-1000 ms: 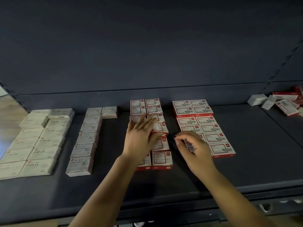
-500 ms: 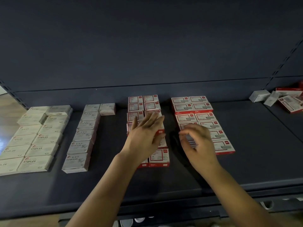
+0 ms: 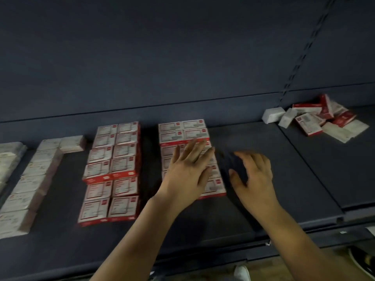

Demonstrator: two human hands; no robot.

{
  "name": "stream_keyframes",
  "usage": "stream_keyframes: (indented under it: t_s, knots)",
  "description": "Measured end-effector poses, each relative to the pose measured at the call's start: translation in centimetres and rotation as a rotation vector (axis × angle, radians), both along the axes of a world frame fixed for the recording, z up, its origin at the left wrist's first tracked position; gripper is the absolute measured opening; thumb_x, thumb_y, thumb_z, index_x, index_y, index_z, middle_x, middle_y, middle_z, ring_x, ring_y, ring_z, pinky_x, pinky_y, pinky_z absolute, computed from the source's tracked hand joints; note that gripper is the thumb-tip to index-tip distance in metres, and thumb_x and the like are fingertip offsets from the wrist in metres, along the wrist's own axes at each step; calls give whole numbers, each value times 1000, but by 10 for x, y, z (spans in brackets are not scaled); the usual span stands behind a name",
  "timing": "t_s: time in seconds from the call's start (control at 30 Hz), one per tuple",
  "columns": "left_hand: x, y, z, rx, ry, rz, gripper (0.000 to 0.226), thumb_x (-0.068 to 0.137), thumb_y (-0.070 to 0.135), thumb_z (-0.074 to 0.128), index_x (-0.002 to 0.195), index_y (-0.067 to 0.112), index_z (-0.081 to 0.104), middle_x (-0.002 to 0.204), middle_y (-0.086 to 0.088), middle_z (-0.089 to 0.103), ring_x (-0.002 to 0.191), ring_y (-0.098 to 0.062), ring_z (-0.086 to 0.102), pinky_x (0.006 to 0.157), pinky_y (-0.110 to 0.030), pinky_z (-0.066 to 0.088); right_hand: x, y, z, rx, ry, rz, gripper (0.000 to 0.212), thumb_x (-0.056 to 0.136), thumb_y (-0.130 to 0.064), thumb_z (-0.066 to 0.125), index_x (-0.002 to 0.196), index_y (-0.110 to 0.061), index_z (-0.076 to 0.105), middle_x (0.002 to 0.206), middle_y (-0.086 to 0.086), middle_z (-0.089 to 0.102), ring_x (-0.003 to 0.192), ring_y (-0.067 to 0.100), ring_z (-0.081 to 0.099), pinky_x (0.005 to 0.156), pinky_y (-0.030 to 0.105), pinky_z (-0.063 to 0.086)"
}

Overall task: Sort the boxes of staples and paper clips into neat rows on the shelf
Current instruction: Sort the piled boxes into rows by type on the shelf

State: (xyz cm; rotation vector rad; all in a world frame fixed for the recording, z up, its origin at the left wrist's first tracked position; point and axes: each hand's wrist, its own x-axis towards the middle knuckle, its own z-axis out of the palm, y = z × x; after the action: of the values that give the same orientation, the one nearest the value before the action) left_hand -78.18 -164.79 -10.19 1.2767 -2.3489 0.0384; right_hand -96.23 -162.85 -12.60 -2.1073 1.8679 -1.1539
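Two double rows of red-and-white boxes lie flat on the dark shelf: a left block and a right block. My left hand lies over the right block with fingers spread and straight. My right hand hovers just right of that block over bare shelf, fingers loosely bent, holding nothing. White boxes stand in a single row, with more white boxes at the far left edge. The picture is blurred by motion.
A loose heap of red and white boxes lies at the back right, past a seam in the shelf. The shelf's back wall rises behind the rows. The shelf's front lip runs below my forearms, with shoes and floor under it.
The view has swung right. My left hand has moved from the left red block onto the right block. My right hand has come off the right block to the bare shelf beside it.
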Motion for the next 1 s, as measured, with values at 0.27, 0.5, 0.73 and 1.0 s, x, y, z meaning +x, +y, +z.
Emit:
stream_keyframes:
  t_s: [0.27,0.5,0.73,1.0]
  knots:
    - [-110,-15,-14,65,-23,-41,45,87,31,40,121,11,60,130,-10,56,123,-31,50,95,-56,41,-128,-20,-1,72,-63,-189,42,78,-12,67,119,-6,57,115,18,55,109,40,45,88,43,36]
    - [-172,-21,-29,152,4,-21,44,86,31,40,117,10,62,126,-11,58,119,-32,53,89,-57,46,-214,-64,3,315,-181,-315,55,84,-22,65,133,-10,43,131,16,42,121,34,39,100,45,37]
    - [-196,-16,-36,146,82,34,42,87,30,42,116,8,62,125,-14,58,115,-36,55,85,-60,47,-229,-107,4,471,-55,-368,81,77,-44,70,134,-7,27,131,12,41,118,33,46,89,46,46]
    - [-198,-10,-37,164,92,67,44,85,30,42,116,7,63,123,-15,59,115,-38,55,90,-57,45,-245,-115,-2,414,13,-334,57,83,-36,64,127,-9,39,118,11,53,103,34,56,73,38,47]
